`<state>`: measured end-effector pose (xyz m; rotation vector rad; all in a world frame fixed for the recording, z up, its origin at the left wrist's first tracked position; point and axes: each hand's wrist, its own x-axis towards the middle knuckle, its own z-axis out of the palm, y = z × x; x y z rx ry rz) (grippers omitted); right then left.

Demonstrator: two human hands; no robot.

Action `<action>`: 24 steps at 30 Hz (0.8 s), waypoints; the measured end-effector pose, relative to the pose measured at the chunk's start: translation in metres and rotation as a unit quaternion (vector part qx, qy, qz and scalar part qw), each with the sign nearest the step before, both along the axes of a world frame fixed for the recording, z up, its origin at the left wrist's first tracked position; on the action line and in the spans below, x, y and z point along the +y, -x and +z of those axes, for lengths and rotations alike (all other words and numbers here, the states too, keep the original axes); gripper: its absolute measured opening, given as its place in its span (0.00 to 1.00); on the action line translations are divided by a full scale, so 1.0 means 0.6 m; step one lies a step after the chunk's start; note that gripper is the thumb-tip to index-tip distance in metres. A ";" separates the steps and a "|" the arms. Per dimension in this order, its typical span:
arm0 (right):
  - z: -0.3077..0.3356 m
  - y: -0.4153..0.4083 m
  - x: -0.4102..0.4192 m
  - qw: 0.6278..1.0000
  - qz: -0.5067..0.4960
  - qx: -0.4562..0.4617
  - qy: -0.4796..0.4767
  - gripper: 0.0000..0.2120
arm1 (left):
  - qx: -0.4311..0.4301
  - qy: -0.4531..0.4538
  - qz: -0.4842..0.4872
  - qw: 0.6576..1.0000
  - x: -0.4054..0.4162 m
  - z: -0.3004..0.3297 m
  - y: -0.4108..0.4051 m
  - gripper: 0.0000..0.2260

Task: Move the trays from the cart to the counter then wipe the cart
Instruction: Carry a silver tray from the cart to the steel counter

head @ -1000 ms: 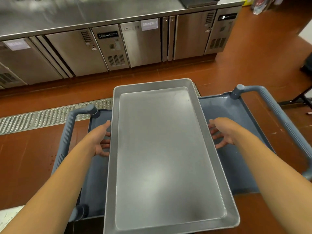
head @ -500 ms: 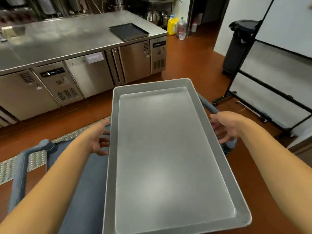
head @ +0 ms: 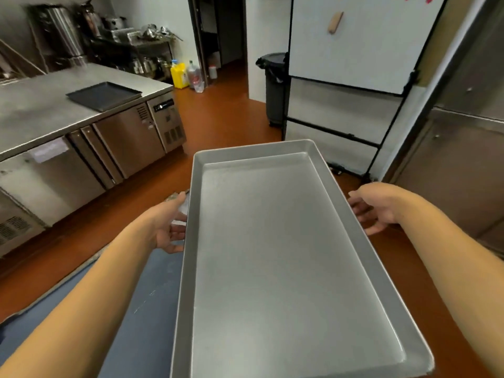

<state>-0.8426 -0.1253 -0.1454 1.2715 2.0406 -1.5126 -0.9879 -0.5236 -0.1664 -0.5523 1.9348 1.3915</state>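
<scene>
Both hands grip tray [head: 286, 255] by long edges: left hand [head: 166, 225], right hand [head: 377, 207], fingers curled under rim. Tray midair, above cart [head: 141, 304]. Table [head: 41, 105] far left. Risk: edge-only hold, tray tips or slips; far corner clips table edge during swing.

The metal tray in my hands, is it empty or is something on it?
Empty. The metal tray shows only bare grey metal from rim to rim, held by the left hand and right hand at its long sides.
</scene>
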 end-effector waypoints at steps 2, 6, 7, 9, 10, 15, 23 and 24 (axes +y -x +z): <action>0.002 -0.025 0.030 1.000 -0.020 0.002 0.005 0.16 | -0.004 0.001 -0.022 1.000 0.036 0.008 0.002 0.32; 0.004 -0.067 0.093 0.998 -0.062 0.009 -0.006 0.15 | -0.005 -0.004 -0.062 0.998 0.113 0.021 0.006 0.30; 0.003 -0.076 0.108 0.997 -0.074 0.011 -0.008 0.15 | -0.008 -0.010 -0.072 0.997 0.132 0.023 0.007 0.30; 0.002 -0.092 0.141 0.995 -0.099 0.014 -0.007 0.15 | -0.013 -0.018 -0.092 0.996 0.173 0.028 0.009 0.29; 0.001 -0.099 0.157 0.994 -0.108 0.015 -0.006 0.16 | -0.011 -0.021 -0.098 0.995 0.194 0.031 0.009 0.28; -0.004 -0.119 0.250 0.992 -0.128 0.013 -0.017 0.08 | 0.001 -0.019 -0.130 0.991 0.306 0.031 0.016 0.12; -0.059 -0.069 0.477 0.997 -0.053 -0.005 -0.054 0.20 | 0.038 0.046 -0.216 0.975 0.506 -0.004 0.073 0.17; -0.061 -0.055 0.507 0.997 -0.045 -0.007 -0.059 0.20 | 0.044 0.058 -0.221 0.973 0.533 -0.008 0.082 0.18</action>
